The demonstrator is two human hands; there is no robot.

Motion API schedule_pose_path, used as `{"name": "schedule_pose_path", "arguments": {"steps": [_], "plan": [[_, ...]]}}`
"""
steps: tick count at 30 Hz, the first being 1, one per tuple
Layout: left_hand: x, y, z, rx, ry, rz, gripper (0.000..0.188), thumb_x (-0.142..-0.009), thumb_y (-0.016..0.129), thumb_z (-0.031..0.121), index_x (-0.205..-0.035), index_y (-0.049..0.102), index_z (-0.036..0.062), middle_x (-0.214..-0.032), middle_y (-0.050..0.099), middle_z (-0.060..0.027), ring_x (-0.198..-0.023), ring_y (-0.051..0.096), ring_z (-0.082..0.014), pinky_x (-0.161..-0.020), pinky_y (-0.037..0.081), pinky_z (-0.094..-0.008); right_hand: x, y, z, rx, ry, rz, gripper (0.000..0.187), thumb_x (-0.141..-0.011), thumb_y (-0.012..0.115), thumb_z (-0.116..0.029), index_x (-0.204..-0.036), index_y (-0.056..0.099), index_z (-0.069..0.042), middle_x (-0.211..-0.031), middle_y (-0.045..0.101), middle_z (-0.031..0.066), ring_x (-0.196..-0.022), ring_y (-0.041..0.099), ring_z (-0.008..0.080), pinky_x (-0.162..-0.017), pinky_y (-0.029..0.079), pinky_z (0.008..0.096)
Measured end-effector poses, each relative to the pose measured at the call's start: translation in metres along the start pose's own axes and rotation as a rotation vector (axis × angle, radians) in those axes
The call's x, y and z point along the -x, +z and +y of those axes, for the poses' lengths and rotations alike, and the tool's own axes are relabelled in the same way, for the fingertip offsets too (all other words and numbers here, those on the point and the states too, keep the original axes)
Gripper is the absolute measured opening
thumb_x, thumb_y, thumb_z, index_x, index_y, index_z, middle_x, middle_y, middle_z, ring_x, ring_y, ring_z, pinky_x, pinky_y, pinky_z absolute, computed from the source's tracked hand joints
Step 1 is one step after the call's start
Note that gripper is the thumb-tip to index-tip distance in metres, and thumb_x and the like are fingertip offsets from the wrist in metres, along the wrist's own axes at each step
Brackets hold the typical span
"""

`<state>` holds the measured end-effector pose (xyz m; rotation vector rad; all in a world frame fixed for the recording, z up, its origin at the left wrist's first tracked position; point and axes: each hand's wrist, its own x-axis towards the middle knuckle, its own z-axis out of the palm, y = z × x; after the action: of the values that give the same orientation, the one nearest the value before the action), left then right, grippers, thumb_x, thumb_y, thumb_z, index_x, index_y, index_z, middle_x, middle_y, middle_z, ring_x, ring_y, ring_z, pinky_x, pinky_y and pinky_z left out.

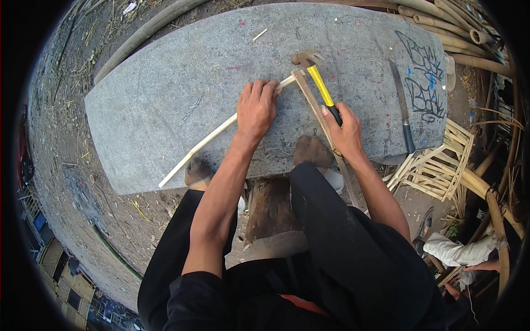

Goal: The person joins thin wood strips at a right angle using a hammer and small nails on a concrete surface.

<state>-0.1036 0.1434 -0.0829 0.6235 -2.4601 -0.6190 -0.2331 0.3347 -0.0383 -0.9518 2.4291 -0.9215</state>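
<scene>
My left hand (pixel 257 109) is closed on a pale bamboo strip (pixel 212 134), pressing it near its upper end against a grey slab (pixel 143 121). That end meets a browner strip (pixel 314 102), and the two form a corner. My right hand (pixel 345 131) grips the black end of a claw hammer (pixel 321 85) with a yellow handle. Its metal head rests just beyond the corner, over the slab. The brown strip runs beside my right hand down past my knee; whether my fingers touch it I cannot tell. Several loose nails (pixel 190 109) lie left of my left hand.
A long knife (pixel 399 94) with a dark handle lies at the slab's right. Beside it is a bamboo slat frame (pixel 444 165). Bamboo poles (pixel 441 22) are stacked at the far right. Another person's light-clothed leg (pixel 458 249) shows at lower right. My feet are at the slab's near edge.
</scene>
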Motion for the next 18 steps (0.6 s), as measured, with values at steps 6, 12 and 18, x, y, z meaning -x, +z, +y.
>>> {"name": "schedule_pose_path", "arguments": {"steps": [6,12,18], "plan": [[-0.020,-0.020,0.003,0.057,0.089,0.007,0.023,-0.084,0.074,0.008,-0.106,0.065,0.0082,-0.098,0.064,-0.0067,-0.082,0.060,-0.0267,-0.069,0.050,-0.0386,-0.001,-0.039,-0.016,-0.084,0.067,0.075,0.034,-0.102,0.057,-0.034,-0.103,0.059,0.000,-0.063,0.053,0.0126,-0.054,0.054,0.0270,-0.053,0.042,0.0392],[-0.026,-0.041,0.002,0.092,0.075,-0.054,0.022,-0.084,0.075,0.008,-0.105,0.067,0.0085,-0.097,0.063,-0.0070,-0.082,0.060,-0.0262,-0.069,0.050,-0.0386,-0.007,-0.038,0.016,-0.011,0.123,-0.050,0.032,-0.102,0.057,-0.032,-0.104,0.059,0.000,-0.065,0.054,0.0167,-0.056,0.056,0.0320,-0.054,0.042,0.0415],[-0.048,-0.098,0.003,0.283,0.057,-0.280,0.033,-0.086,0.074,0.010,-0.117,0.064,0.0087,-0.107,0.068,-0.0088,-0.096,0.069,-0.0270,-0.074,0.058,-0.0368,0.004,-0.034,0.009,-0.057,0.069,-0.100,0.026,-0.099,0.062,-0.026,-0.105,0.061,0.000,-0.070,0.059,0.0215,-0.063,0.061,0.0394,-0.057,0.044,0.0435]]}}
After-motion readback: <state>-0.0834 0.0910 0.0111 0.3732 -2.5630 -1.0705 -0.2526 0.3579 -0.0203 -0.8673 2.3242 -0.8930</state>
